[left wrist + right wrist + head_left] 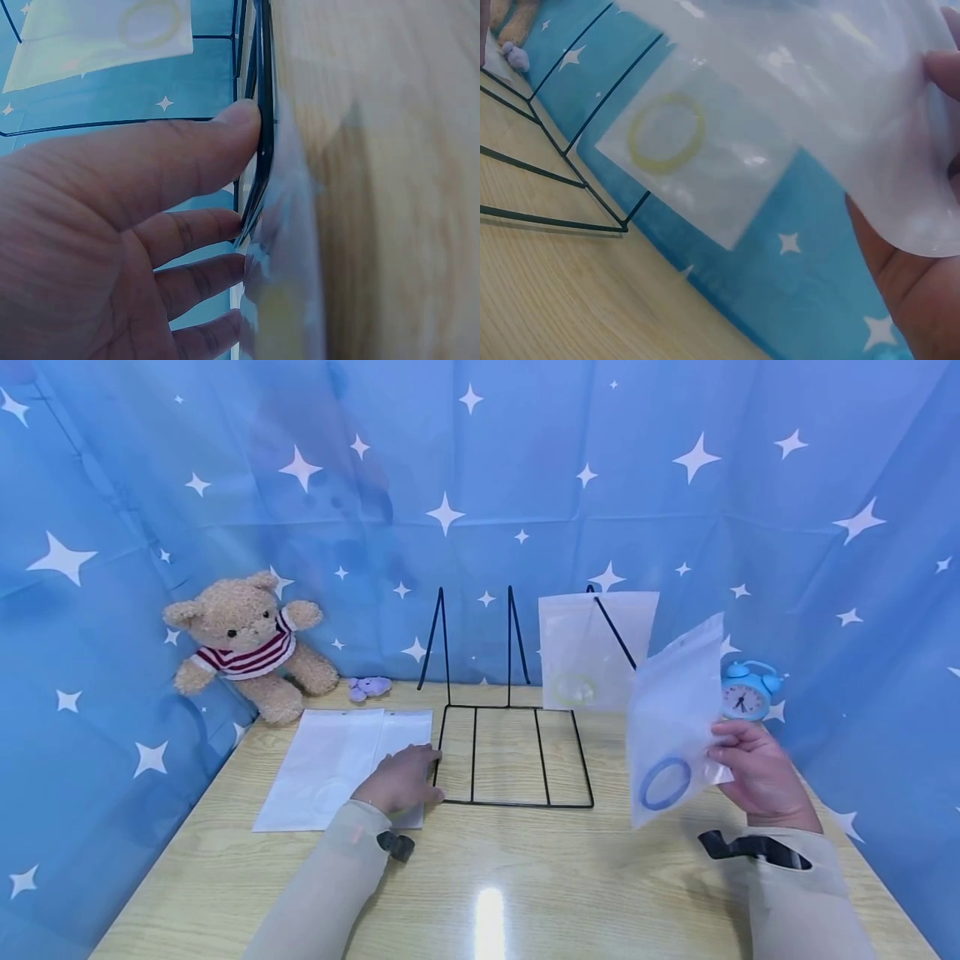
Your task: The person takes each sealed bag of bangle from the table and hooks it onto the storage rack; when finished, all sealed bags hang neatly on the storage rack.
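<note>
A black wire rack (pixel 510 804) with upright prongs stands on the table. My left hand (pixel 401 777) grips its front left corner, with the thumb against the wire in the left wrist view. My right hand (pixel 761 772) pinches the edge of a frosted plastic bag (pixel 675 710) holding a blue ring (pixel 665 783). That bag is held up and tilted near the rack's right prong. Another frosted bag (pixel 562 635) hangs on that prong; its yellow ring (pixel 634 142) shows in the right wrist view. Flat bags (pixel 322 752) lie left of the rack, partly under my left forearm.
A teddy bear (pixel 243 631) sits at the back left beside a small purple toy (pixel 369 687). At the back right stands a blue alarm clock (pixel 745 697), partly behind the right hand. A blue starry curtain (pixel 450 460) surrounds the wooden table (pixel 570 893).
</note>
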The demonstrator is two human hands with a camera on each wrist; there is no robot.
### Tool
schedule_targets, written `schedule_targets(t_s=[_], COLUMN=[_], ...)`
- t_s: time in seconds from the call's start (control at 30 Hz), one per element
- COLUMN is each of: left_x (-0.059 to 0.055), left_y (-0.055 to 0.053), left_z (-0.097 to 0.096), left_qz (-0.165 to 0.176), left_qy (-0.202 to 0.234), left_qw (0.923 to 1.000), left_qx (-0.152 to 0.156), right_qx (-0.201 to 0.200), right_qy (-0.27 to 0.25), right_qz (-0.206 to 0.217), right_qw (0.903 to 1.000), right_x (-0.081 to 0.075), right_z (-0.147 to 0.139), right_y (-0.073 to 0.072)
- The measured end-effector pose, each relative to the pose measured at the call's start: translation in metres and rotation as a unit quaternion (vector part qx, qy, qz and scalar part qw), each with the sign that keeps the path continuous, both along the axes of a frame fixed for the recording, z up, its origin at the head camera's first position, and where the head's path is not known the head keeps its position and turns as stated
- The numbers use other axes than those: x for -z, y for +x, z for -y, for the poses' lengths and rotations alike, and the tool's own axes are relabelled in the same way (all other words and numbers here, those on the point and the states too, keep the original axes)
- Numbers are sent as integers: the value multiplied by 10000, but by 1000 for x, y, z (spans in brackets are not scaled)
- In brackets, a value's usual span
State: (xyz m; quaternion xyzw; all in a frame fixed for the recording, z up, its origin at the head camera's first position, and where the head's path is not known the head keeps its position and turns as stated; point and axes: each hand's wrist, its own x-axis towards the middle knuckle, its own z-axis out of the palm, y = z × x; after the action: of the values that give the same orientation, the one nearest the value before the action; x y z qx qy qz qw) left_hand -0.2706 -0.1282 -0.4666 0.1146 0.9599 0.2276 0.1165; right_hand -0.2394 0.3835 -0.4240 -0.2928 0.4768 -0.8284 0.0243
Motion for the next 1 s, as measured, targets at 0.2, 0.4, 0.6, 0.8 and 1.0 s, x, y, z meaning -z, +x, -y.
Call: schedule_targets(t_s=[0.2, 0.4, 0.6, 0.8, 1.0], left_x=[-1, 0, 1, 1, 1], left_y=[0, 0, 0, 0, -1], left_z=[-1, 0, 0, 0, 0], left_qz=[32, -2, 19, 21, 38], left_qy=[37, 22, 56, 58, 78], left_qw=[10000, 10000, 10000, 10000, 10000], left_qx=[-36, -9, -13, -18, -40], right_qx=[-630, -606, -230, -261, -84], right_qy=[403, 811, 1358, 1538, 1623], right_qz=[-230, -36, 6, 24, 75], right_qw=[9969, 9949, 9905, 9878, 9867], right_x=[-1, 1, -1, -5, -8], right_z=[2, 0, 1, 3, 4], right_y=[-4, -4, -1, 1, 3])
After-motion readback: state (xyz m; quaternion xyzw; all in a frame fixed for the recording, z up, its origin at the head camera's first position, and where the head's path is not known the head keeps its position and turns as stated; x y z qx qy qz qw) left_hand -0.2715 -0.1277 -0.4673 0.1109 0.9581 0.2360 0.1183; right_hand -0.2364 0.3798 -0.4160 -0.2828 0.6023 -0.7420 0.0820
